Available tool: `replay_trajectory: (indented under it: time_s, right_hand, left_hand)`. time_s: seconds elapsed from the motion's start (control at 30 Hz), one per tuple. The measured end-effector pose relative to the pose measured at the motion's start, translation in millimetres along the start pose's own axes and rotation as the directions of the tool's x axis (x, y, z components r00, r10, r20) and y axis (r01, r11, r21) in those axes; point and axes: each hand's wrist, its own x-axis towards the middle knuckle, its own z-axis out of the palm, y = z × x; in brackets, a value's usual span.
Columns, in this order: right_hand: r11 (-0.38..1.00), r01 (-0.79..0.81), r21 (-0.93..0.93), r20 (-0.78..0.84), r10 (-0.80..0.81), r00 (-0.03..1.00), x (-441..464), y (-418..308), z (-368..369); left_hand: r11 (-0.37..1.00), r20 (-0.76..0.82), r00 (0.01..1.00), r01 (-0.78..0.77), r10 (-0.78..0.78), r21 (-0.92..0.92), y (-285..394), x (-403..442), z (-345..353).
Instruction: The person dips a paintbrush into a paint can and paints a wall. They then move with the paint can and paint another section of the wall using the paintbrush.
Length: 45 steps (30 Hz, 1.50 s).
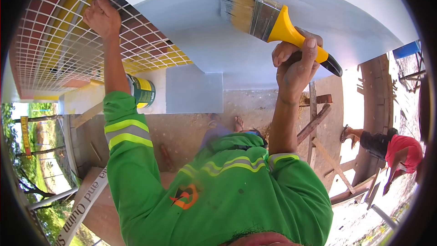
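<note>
My right hand [298, 61] is wrapped round the yellow and black handle of a wide paintbrush [266, 18]. The brush's pale bristles, grey with paint at the tips, lie against a smooth grey-blue painted surface [191, 27]. At the upper left, my left hand [104, 16] has its fingers curled at a white wire mesh [50, 32], beside a dark patch at the mesh's edge. A green and yellow paint can [143, 91] is just right of my left forearm, partly hidden by it.
A grey block face [195, 89] is below the painted surface. Wooden pieces [314, 123] are on the dirt ground to the right. Another person in a red shirt [404, 152] is at the far right. A lettered white strip [84, 205] runs along the lower left, near trees.
</note>
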Motion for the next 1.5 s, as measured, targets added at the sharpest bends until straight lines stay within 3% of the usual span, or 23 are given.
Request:
replay_trajectory:
  time_s: [0.8,0.9,1.5]
  right_hand:
    - [0.997,-0.006,0.078,-0.099,0.014,0.995,15,-5,-9]
    - [1.0,-0.005,0.005,-0.097,0.005,0.995,14,-6,-10]
    - [1.0,0.017,-0.016,-0.13,-0.019,0.991,16,-9,-20]
  left_hand:
    - [1.0,-0.01,1.0,0.014,-0.014,-0.006,2,1,0]
    - [1.0,-0.005,1.0,0.019,-0.019,-0.009,2,0,-1]
    - [1.0,-0.012,1.0,0.005,-0.005,-0.031,8,1,-5]
